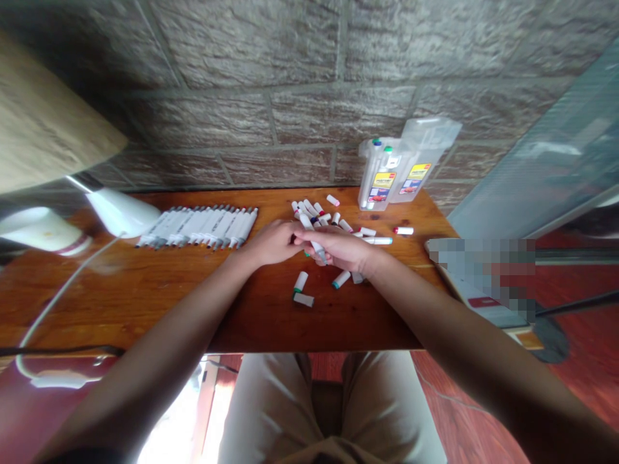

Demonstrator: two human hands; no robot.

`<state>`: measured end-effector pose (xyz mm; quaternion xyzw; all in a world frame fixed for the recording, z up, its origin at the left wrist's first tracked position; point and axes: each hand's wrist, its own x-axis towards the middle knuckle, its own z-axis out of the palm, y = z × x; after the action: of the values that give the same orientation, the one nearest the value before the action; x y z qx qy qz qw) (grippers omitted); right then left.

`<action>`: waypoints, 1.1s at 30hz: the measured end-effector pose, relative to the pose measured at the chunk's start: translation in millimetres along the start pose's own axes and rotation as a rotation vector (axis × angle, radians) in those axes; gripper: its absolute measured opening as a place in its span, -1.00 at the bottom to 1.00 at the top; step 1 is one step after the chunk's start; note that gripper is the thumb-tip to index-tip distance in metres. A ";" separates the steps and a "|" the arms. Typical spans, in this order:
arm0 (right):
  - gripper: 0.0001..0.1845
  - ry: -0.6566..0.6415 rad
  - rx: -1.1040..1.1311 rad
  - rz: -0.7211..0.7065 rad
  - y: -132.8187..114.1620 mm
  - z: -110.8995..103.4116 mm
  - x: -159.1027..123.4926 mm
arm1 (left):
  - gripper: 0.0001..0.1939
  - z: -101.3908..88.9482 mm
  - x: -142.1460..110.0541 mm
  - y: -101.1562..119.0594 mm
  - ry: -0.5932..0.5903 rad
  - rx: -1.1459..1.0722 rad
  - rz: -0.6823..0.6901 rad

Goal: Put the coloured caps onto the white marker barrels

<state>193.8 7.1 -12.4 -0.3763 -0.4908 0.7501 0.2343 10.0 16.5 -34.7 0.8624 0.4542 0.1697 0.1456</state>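
Observation:
My right hand (343,248) is closed around a white marker (318,247), which slants across its fingers above the middle of the desk. Right beside it, my left hand (278,243) has its fingers curled in and meets the right fingertips; anything in its grasp is hidden. Behind the hands lies a loose heap of white marker caps (309,207) with coloured ends. Closer to me are a green-ended cap (300,281), a plain-looking cap (304,299) and a teal-ended cap (341,279). Left of my hands, several markers (207,225) lie side by side in a row.
A clear plastic marker case (382,174) stands with its lid open against the stone wall (304,116). On the left are a white lamp base (116,209), a paper cup (43,232) and a cable (65,296). A partly blurred flat object (476,277) sits at the wooden desk's (271,322) right edge.

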 end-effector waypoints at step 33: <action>-0.58 -0.045 -0.169 -0.084 11.0 -4.8 6.6 | -0.86 0.8 1.1 -4.7 0.000 -0.030 -0.023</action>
<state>193.8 10.0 -25.7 -0.3570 -0.5728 0.7037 0.2220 7.5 19.9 -37.1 0.8548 0.4616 0.1746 0.1603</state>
